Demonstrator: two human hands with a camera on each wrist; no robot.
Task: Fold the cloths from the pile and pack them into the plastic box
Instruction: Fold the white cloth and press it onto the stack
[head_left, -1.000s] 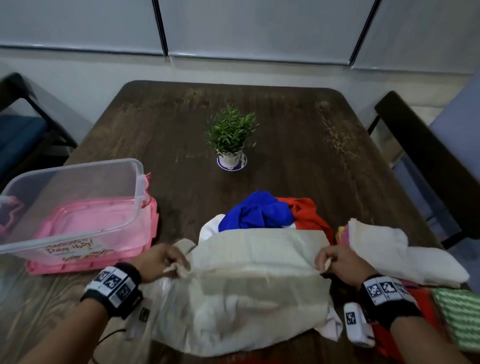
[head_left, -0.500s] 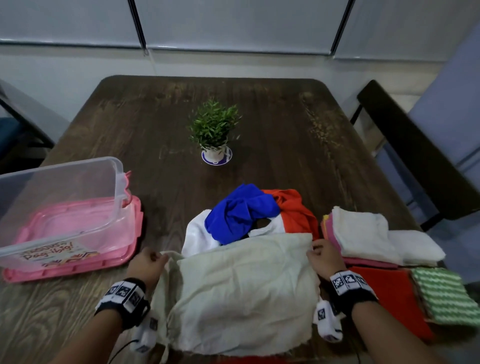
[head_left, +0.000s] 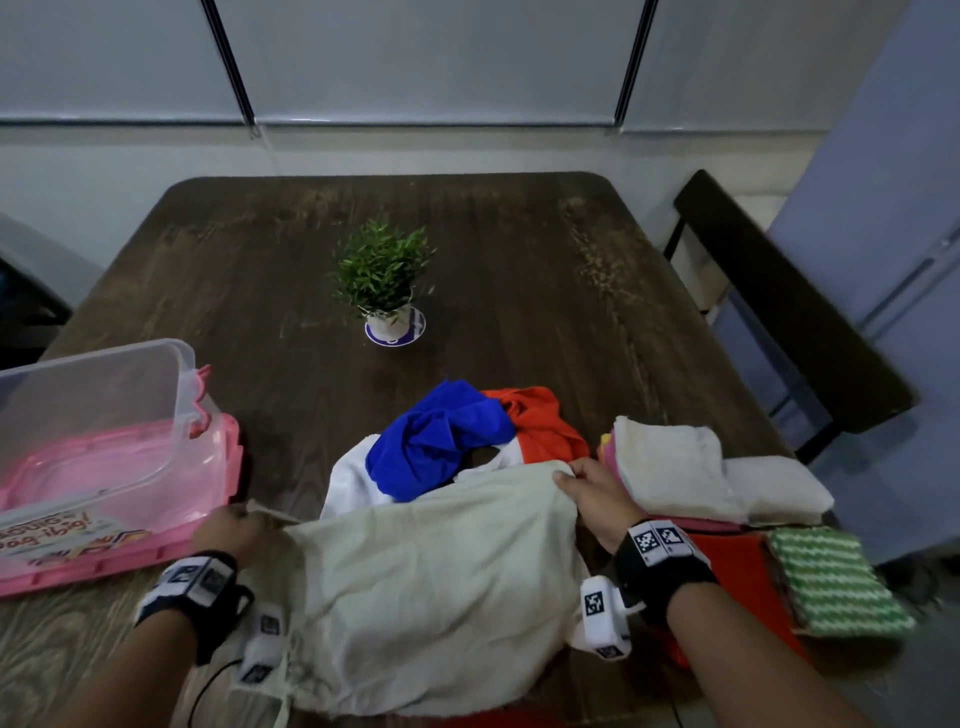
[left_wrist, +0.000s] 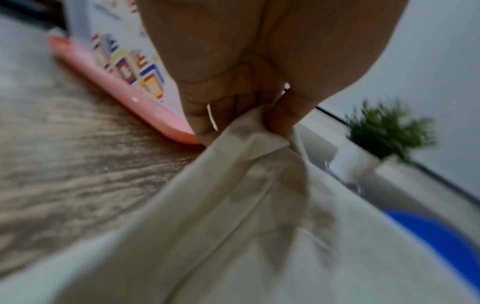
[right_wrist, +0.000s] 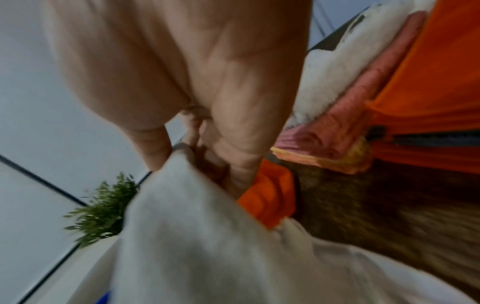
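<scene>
The cream cloth (head_left: 436, 561) lies spread on the dark wooden surface (head_left: 519, 291) at the near edge, its long axis running left to right between both hands. The left hand (head_left: 228, 530) pinches the far-left corner between thumb and curled fingers; the right hand (head_left: 592, 493) closes its grip on the far-right corner. The clear plastic box (head_left: 93, 410) sits to the left on its pink lid (head_left: 218, 499) — nearer the left hand. The weave looks thin, limp and creased, frayed along the near hem. Behind it lie the unfolded blue cloth (head_left: 441, 441) and orange cloth (head_left: 540, 426); thick folded towels (head_left: 670, 467) are stacked to the right.
</scene>
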